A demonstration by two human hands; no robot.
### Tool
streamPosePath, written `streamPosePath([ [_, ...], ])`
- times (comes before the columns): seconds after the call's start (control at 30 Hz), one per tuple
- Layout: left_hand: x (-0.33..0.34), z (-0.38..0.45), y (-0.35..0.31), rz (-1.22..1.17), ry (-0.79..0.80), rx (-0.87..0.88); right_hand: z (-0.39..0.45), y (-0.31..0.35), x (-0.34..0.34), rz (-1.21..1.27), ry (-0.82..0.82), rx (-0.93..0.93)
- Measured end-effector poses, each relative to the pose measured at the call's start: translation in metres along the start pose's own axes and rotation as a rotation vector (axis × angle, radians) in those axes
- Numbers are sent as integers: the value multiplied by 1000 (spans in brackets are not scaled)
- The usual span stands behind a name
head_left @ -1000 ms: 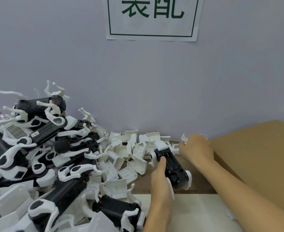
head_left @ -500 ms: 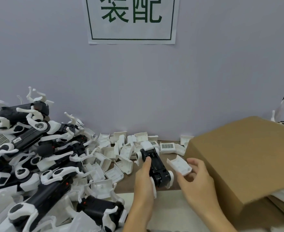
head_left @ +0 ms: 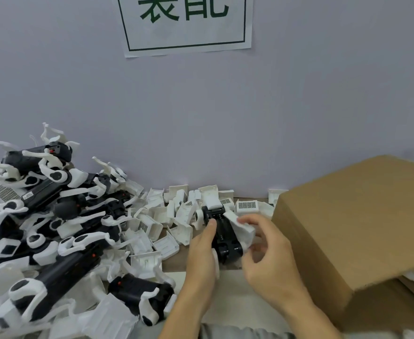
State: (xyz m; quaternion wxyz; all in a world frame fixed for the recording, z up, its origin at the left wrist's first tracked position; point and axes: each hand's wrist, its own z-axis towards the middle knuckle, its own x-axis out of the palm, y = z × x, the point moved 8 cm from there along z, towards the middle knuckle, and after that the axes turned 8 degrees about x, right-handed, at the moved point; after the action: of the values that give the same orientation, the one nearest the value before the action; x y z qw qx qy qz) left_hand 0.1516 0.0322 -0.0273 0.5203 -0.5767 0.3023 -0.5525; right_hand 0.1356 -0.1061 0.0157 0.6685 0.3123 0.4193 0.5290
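My left hand (head_left: pixel 202 250) grips a black device body (head_left: pixel 222 231) with white ends from its left side, thumb lying along its top. My right hand (head_left: pixel 266 250) pinches a white plastic cover (head_left: pixel 241 228) and holds it against the right side of that black body. The body points away from me, over the brown table surface. Part of the cover is hidden by my fingers.
A heap of black-and-white assembled devices (head_left: pixel 54 216) fills the left side. Several loose white covers (head_left: pixel 171 216) lie along the wall. A brown cardboard box (head_left: pixel 352 228) stands at the right. A printed sign (head_left: pixel 186 23) hangs on the grey wall.
My right hand picked a white cover from the pile by the wall, carried it back and now sets it against the black body. My left hand kept its grip.
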Motion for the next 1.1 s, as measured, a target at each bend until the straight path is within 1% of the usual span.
streamPosePath([
  [0.07, 1, 0, 1, 25, 21, -4, -1, -1, 3, 63, 21, 27],
  [0.17, 5, -1, 2, 53, 72, 10, 3, -10, 1, 151, -35, 105],
  [0.3, 8, -1, -2, 126, 111, 83, 5, -23, 1, 280, -100, 242],
  [0.4, 9, -2, -4, 132, 131, 114, 4, -30, 5, 362, -62, 333],
  [0.5, 9, -2, -5, 110, 132, 131, 4, -33, 12, 389, 25, 384],
  [0.53, 9, -2, -6, 103, 133, 135, 4, -33, 14, 367, 43, 378],
  [0.6, 9, -4, -6, 106, 130, 131, 4, -31, 12, 293, 21, 340],
  [0.7, 9, -4, -5, 154, 144, 131, 5, -34, 1, 215, -100, 300],
  [0.77, 9, -3, -5, 141, 147, 139, 5, -35, -7, 191, -184, 286],
  [0.83, 8, -1, -2, 127, 144, 132, 5, -31, -11, 162, -227, 246],
  [0.97, 8, -1, 10, 32, 103, 9, 3, -22, 0, 73, -156, 160],
  [1.03, 11, -2, 15, -12, 127, -53, 3, -20, 4, -4, -130, 143],
  [1.1, 15, -2, 15, 6, 185, -47, 3, -19, 4, -43, -144, 131],
])
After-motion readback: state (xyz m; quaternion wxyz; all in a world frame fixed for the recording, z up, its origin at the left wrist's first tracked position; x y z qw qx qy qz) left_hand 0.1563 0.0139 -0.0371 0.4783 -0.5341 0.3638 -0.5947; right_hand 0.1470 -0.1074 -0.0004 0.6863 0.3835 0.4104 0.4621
